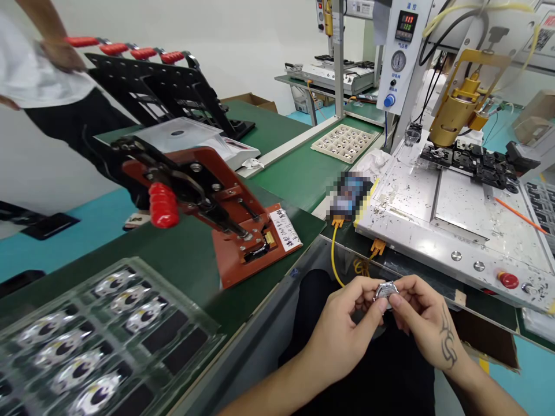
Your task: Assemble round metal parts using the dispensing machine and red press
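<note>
Between my two hands, above my lap, is a small shiny metal part (385,289) with a rounded rim; it looks like a watch case, though fingers cover much of it. My left hand (353,323) pinches its left side with thumb and forefinger. On the other side, my right hand (418,315) grips it the same way, the thumb resting on its face. To the left, a clear plastic tray (171,398) holds several silvery parts (130,299) with dark round centres. A brown clamp fixture (243,254) with a red handle (163,205) stands beyond that tray.
A dispensing machine with a gold head (459,110) and metal bed (403,199) stands to the right. A beige tray (347,144) of small parts lies on the far green bench (295,173). A yellow cable (335,254) hangs near my hands. Another person (47,86) stands at left.
</note>
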Available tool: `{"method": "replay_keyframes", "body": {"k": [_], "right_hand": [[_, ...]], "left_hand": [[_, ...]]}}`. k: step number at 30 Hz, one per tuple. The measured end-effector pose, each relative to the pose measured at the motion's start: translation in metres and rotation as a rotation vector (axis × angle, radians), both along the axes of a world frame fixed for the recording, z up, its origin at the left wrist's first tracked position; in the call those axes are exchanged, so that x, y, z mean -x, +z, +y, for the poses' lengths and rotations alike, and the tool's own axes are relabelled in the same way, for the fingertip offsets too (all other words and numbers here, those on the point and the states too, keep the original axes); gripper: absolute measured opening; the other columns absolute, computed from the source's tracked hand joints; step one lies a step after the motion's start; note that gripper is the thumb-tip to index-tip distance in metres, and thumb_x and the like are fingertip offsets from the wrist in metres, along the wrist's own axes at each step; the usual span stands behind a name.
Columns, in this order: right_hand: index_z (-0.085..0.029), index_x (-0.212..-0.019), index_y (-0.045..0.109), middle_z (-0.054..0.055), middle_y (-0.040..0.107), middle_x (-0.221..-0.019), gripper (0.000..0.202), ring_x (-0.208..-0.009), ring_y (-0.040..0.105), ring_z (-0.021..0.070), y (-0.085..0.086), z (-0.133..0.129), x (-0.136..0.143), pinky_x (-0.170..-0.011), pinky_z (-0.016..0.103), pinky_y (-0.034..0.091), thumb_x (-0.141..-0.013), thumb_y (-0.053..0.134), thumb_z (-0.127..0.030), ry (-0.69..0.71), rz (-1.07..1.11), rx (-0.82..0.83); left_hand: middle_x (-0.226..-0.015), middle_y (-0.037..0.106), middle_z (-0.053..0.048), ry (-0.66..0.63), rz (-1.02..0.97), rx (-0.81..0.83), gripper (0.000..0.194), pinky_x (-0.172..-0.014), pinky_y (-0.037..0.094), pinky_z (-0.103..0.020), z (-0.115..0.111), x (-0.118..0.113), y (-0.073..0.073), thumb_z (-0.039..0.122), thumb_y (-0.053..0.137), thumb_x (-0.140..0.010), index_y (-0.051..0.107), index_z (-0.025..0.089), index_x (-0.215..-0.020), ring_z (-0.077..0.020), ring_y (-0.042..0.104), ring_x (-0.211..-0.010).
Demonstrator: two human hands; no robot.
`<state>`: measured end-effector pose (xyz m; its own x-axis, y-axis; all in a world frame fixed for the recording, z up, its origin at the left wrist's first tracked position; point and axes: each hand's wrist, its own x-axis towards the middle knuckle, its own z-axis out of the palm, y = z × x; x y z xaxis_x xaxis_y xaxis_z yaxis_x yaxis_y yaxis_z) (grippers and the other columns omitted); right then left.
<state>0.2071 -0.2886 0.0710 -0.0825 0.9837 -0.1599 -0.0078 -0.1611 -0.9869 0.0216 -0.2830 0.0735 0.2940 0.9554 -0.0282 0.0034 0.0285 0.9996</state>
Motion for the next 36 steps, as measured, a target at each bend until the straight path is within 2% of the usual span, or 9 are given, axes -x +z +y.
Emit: {"method": "replay_keyframes", "body": {"k": [7, 9, 14, 18, 22, 28, 34, 36], "right_hand": [[-0.021, -0.093, 0.074, -0.002, 0.067, -0.069, 0.035, -0.053, 0.055, 0.0100, -0.002, 0.001, 0.003, -0.048, 0.021, 0.047, -0.095, 0.083, -0.055, -0.022, 0.008, -0.027], [-0.021, -0.095, 0.075, -0.001, 0.070, -0.072, 0.033, -0.053, 0.057, 0.0103, -0.002, 0.004, 0.001, -0.049, 0.022, 0.050, -0.095, 0.083, -0.053, 0.011, 0.004, -0.015], [-0.020, -0.115, 0.078, 0.002, 0.076, -0.075, 0.032, -0.061, 0.070, 0.0150, 0.003, 0.011, -0.008, -0.060, 0.028, 0.062, -0.101, 0.079, -0.049, 0.185, 0.047, 0.025], [-0.018, -0.113, 0.079, 0.002, 0.077, -0.069, 0.031, -0.057, 0.071, 0.0151, 0.005, 0.012, -0.009, -0.058, 0.028, 0.062, -0.105, 0.074, -0.047, 0.219, 0.122, 0.038], [-0.018, -0.111, 0.079, 0.002, 0.077, -0.068, 0.030, -0.055, 0.071, 0.0144, 0.003, 0.012, -0.005, -0.056, 0.027, 0.062, -0.104, 0.075, -0.047, 0.203, 0.155, 0.045], [-0.018, -0.102, 0.078, -0.001, 0.072, -0.067, 0.032, -0.055, 0.067, 0.0127, 0.004, 0.012, 0.000, -0.051, 0.023, 0.059, -0.097, 0.083, -0.049, 0.127, 0.102, 0.038], [-0.019, -0.105, 0.077, 0.000, 0.072, -0.071, 0.031, -0.055, 0.067, 0.0134, 0.002, 0.009, -0.003, -0.051, 0.025, 0.060, -0.099, 0.079, -0.050, 0.137, 0.039, 0.006], [-0.020, -0.112, 0.078, 0.001, 0.073, -0.074, 0.030, -0.059, 0.069, 0.0148, 0.000, 0.010, -0.006, -0.054, 0.027, 0.062, -0.103, 0.075, -0.048, 0.160, -0.022, -0.037]], "left_hand": [[-0.097, 0.079, -0.008, 0.000, 0.040, -0.048, 0.023, -0.076, 0.059, -0.031, 0.002, 0.000, 0.000, 0.039, 0.065, -0.106, 0.073, 0.018, -0.110, -0.0208, 0.074, -0.083], [-0.094, 0.076, -0.006, 0.005, 0.013, -0.002, 0.023, -0.073, 0.059, -0.030, 0.003, 0.001, 0.000, 0.040, 0.066, -0.105, 0.073, 0.017, -0.108, -0.0195, 0.073, -0.080], [-0.080, 0.069, -0.001, 0.021, -0.119, 0.160, 0.027, -0.065, 0.055, -0.026, 0.005, 0.006, 0.002, 0.042, 0.073, -0.101, 0.071, 0.017, -0.107, -0.0144, 0.066, -0.067], [-0.075, 0.066, 0.002, 0.018, -0.172, 0.227, 0.032, -0.058, 0.052, -0.024, 0.007, 0.008, 0.002, 0.046, 0.077, -0.098, 0.069, 0.016, -0.106, -0.0121, 0.063, -0.060], [-0.075, 0.067, 0.002, 0.012, -0.190, 0.236, 0.034, -0.057, 0.052, -0.024, 0.007, 0.006, 0.002, 0.047, 0.077, -0.098, 0.069, 0.016, -0.107, -0.0120, 0.062, -0.059], [-0.081, 0.069, -0.001, 0.052, -0.124, 0.157, 0.026, -0.064, 0.055, -0.027, 0.004, 0.000, -0.001, 0.042, 0.073, -0.101, 0.070, 0.017, -0.108, -0.0145, 0.068, -0.068], [-0.083, 0.069, -0.001, 0.035, -0.123, 0.150, 0.024, -0.064, 0.056, -0.027, 0.003, 0.000, -0.004, 0.041, 0.071, -0.102, 0.070, 0.018, -0.109, -0.0151, 0.069, -0.069], [-0.085, 0.071, -0.002, 0.033, -0.115, 0.143, 0.023, -0.065, 0.056, -0.027, 0.004, 0.001, -0.004, 0.040, 0.071, -0.103, 0.070, 0.018, -0.110, -0.0155, 0.069, -0.070]]}}
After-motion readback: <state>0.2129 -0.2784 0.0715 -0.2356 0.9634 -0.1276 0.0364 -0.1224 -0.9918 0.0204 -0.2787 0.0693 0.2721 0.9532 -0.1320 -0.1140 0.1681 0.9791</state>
